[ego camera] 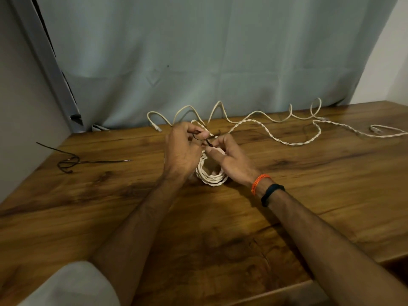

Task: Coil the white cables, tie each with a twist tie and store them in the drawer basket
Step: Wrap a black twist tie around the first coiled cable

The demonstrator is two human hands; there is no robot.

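Twisted white cable coil [212, 176], thin dark twist tie [204, 139] pinched.

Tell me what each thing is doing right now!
Coiled cable: wound in loops, resting on the table, its tail trailing away uncoiled.
Twist tie: pinched by both hands over the coil.
Left hand: pinching the tie.
Right hand: pinching the tie.
Loose cable: uncoiled, wavy, by the curtain.
Spare ties: lying unused at the left.
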